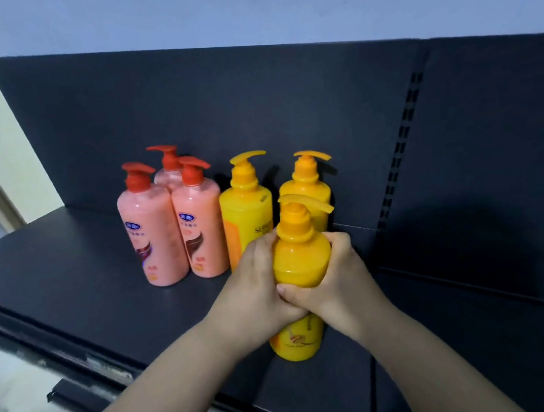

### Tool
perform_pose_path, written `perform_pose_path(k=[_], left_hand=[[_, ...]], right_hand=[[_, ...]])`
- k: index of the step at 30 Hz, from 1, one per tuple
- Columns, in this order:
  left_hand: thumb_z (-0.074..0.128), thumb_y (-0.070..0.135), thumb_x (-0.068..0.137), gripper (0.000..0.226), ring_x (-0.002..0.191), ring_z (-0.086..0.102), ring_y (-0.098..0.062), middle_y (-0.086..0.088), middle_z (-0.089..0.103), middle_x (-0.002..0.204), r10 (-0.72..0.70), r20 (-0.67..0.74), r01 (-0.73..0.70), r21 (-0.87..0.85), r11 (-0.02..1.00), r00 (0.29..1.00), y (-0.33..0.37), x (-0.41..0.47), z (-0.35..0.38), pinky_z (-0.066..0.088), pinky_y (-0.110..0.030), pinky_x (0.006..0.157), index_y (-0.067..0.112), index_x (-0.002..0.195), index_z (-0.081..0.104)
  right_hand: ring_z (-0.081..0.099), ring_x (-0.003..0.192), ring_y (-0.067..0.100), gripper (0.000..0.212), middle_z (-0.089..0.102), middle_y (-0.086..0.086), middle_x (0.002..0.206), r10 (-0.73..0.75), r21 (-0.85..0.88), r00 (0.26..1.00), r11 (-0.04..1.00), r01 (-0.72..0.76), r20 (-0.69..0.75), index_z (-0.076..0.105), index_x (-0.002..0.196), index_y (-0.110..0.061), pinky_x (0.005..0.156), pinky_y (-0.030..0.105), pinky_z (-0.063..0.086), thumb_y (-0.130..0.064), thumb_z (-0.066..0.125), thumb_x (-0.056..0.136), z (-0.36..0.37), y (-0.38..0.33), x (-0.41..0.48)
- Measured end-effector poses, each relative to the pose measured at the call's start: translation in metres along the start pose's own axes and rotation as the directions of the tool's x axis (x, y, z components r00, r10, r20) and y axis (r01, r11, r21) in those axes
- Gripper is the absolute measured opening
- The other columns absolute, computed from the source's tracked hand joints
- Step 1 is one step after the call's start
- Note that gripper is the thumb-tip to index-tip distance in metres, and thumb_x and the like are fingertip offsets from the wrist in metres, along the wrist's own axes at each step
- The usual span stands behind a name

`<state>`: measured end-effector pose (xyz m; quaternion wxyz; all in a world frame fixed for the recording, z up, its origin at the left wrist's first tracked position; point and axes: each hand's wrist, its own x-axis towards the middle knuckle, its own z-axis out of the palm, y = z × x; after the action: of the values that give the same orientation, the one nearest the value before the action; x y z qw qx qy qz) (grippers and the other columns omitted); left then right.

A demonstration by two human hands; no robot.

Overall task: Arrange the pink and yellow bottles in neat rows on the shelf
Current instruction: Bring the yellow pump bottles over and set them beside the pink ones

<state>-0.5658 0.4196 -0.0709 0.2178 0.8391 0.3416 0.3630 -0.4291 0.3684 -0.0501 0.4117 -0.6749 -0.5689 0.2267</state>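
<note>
Dark shelf point(71, 294) carries pink bottles point(153, 238) at 9 o'clock of two rear yellow bottles point(248, 215). Left hand point(253, 291) and right hand point(341, 275) clasp the front yellow bottle point(301, 259) mid-body, at 6 o'clock. Likely full, heavy, slick: hold the body, not the pump point(301, 206).

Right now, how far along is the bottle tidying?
Done: three pink bottles stand together on the shelf, two yellow bottles upright beside them. In hand: left hand and right hand grip a third yellow. Left: lining it up with the yellows.

Shop: slotted dark gondola shelf point(88, 292).
</note>
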Motion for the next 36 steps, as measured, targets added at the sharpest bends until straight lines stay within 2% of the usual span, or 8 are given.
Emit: perform_pose_path(k=[2,6,11,15,22,28,31,36], left_hand=[[0.067,0.044,0.061,0.089,0.115,0.041,-0.004,0.003,0.044,0.123,0.037,0.018,-0.038,0.017,0.999,0.999,-0.021,0.001,-0.020,0.028,-0.002,0.094,0.017,0.138,0.031],[0.067,0.040,0.057,0.089,0.108,0.040,-0.006,0.005,0.041,0.114,0.063,0.015,-0.064,0.032,0.997,0.998,-0.059,-0.003,-0.054,0.035,-0.013,0.094,0.018,0.137,0.033],[0.078,0.019,0.059,0.096,0.111,0.035,-0.008,0.009,0.030,0.120,0.014,0.030,-0.015,0.032,0.999,0.999,-0.087,-0.002,-0.077,0.035,-0.022,0.094,0.020,0.141,0.027],[0.079,0.007,0.053,0.096,0.118,0.044,-0.028,-0.013,0.044,0.128,0.054,0.010,-0.055,0.079,0.995,0.998,-0.107,0.010,-0.077,0.037,-0.033,0.101,0.004,0.139,0.035],[0.077,0.010,0.064,0.094,0.111,0.048,-0.028,-0.011,0.037,0.128,0.037,0.050,-0.040,0.065,0.997,0.998,-0.113,0.031,-0.080,0.037,-0.025,0.085,0.011,0.144,0.028],[0.075,0.017,0.067,0.097,0.122,0.040,-0.036,-0.020,0.034,0.137,0.035,0.075,-0.051,0.226,0.973,0.997,-0.107,0.025,-0.077,0.038,-0.042,0.102,0.008,0.146,0.020],[0.078,0.026,0.060,0.098,0.120,0.044,-0.041,-0.025,0.039,0.135,0.191,0.000,-0.174,0.409,0.896,0.982,-0.105,0.010,-0.080,0.041,-0.047,0.099,0.009,0.142,0.026],[0.062,0.027,0.073,0.066,0.128,0.038,-0.034,-0.015,0.041,0.137,0.456,0.016,-0.417,0.432,0.800,0.890,-0.094,-0.003,-0.065,0.037,-0.048,0.106,0.016,0.135,0.044]], right_hand=[[0.055,0.090,0.006,0.063,0.051,-0.010,0.097,0.010,-0.033,1.000,0.999,-0.010,0.002,0.041,0.100,-0.027,0.073,0.022,0.049,-0.039,0.085,0.056,0.020,-0.017,0.008],[0.050,0.105,0.014,0.091,0.045,-0.006,0.114,0.073,-0.093,0.997,0.993,-0.076,-0.036,0.032,0.127,-0.021,0.083,0.031,0.047,-0.049,0.080,0.054,0.063,-0.043,0.014],[0.043,0.116,0.015,0.093,0.040,-0.002,0.129,0.127,-0.156,0.990,0.979,-0.135,-0.059,0.020,0.137,-0.021,0.087,0.023,0.036,-0.049,0.075,0.068,0.097,-0.066,0.018],[0.047,0.115,0.022,0.084,0.045,0.004,0.129,0.228,-0.258,0.969,0.935,-0.245,-0.093,0.022,0.133,-0.014,0.085,0.029,0.041,-0.052,0.070,0.075,0.110,-0.078,0.031],[0.052,0.112,0.027,0.082,0.046,0.007,0.129,0.343,-0.312,0.925,0.872,-0.378,-0.163,0.020,0.134,-0.013,0.089,0.038,0.047,-0.055,0.063,0.079,0.119,-0.085,0.050],[0.054,0.109,0.027,0.062,0.055,0.007,0.123,0.309,-0.561,0.936,0.750,-0.349,-0.169,0.034,0.130,-0.016,0.080,0.039,0.047,-0.062,0.039,0.089,0.120,-0.075,0.041],[0.053,0.109,0.025,0.052,0.053,0.003,0.124,0.220,-0.642,0.967,0.725,-0.250,-0.128,0.041,0.125,-0.021,0.079,0.039,0.049,-0.060,0.034,0.092,0.116,-0.060,0.023],[0.047,0.117,0.022,0.053,0.047,-0.001,0.135,0.108,-0.705,0.983,0.685,-0.184,-0.151,0.036,0.136,-0.026,0.085,0.039,0.047,-0.058,0.031,0.094,0.104,-0.047,0.007]])
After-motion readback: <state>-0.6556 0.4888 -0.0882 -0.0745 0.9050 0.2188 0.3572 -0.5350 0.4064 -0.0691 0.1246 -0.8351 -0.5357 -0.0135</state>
